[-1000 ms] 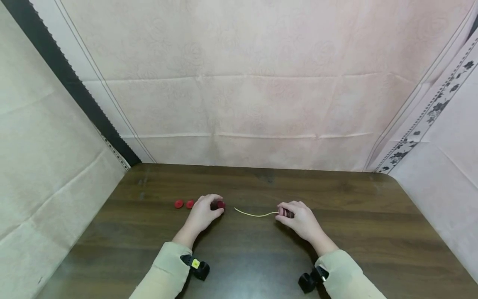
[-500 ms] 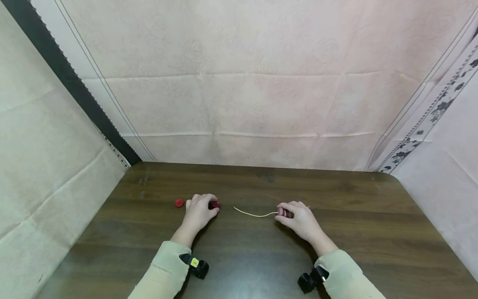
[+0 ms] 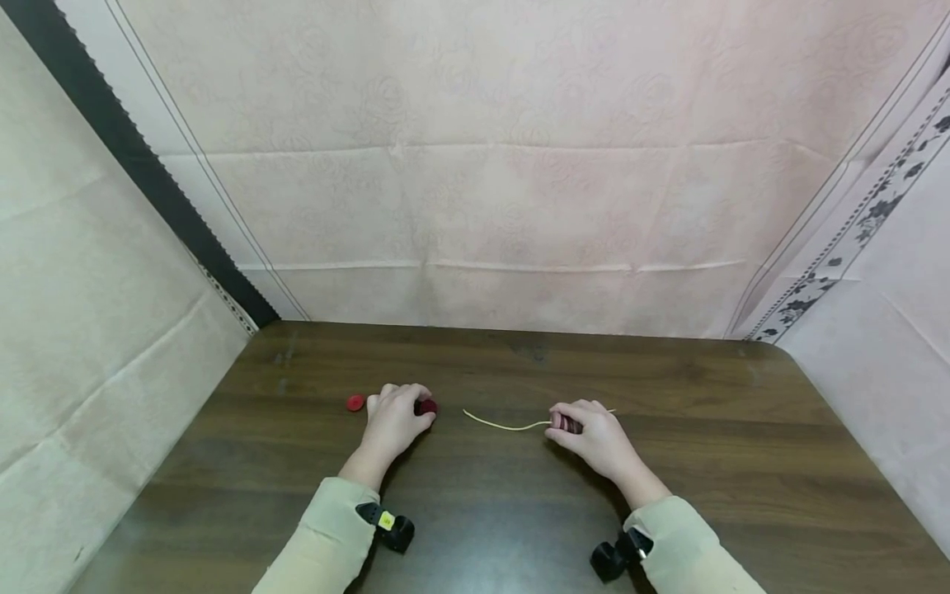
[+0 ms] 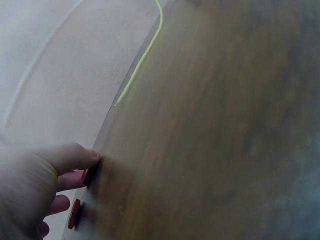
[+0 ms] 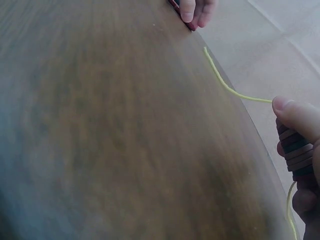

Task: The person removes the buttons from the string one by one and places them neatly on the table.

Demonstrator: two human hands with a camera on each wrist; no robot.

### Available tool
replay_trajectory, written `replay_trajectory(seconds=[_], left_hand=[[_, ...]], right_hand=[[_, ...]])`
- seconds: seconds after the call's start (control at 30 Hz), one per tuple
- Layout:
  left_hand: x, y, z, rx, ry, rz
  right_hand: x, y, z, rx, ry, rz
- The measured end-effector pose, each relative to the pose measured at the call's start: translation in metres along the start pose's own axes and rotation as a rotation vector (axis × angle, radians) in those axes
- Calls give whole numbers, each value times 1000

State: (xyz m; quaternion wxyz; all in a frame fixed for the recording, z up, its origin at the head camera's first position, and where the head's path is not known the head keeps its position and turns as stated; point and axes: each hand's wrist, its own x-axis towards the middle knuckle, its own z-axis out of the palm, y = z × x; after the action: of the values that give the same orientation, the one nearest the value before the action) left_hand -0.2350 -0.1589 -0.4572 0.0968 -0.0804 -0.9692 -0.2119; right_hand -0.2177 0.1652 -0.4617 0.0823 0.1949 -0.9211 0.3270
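Note:
My left hand (image 3: pixel 395 421) pinches a dark red button (image 3: pixel 426 407) between thumb and fingers, low over the table. In the left wrist view the thumb lies against this button, and a second red button (image 4: pixel 74 214) sits just beside it. Another red button (image 3: pixel 355 403) lies flat on the table left of the hand. My right hand (image 3: pixel 597 437) grips a stack of pinkish and dark buttons (image 3: pixel 566 422) threaded on a yellow cord (image 3: pixel 505 427). One cord end runs left towards my left hand; in the right wrist view cord also emerges below the stack.
The brown wooden table (image 3: pixel 482 511) stretches around both hands. A pale cloth (image 3: pixel 475 206) hangs behind its far edge, with more cloth at both sides. Black wrist cameras (image 3: pixel 398 535) sit on the sleeves.
My left hand has shifted slightly left with its button, and now covers one of the two buttons seen beside it before. My right hand and the stack have barely moved.

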Motion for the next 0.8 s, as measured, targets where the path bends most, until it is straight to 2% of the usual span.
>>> replay_trajectory(seconds=[0.3,0.63,0.8], left_hand=[[2,1,-1,-45,-13,-29],[3,4,-1,-21,-11,9],[3,5,-1,-22,-14,9]], right_hand=[[1,-3,0,11,-13,-1],[0,-6,-2,16,-2,-3],[-2,-5,-1,20,-6,-11]])
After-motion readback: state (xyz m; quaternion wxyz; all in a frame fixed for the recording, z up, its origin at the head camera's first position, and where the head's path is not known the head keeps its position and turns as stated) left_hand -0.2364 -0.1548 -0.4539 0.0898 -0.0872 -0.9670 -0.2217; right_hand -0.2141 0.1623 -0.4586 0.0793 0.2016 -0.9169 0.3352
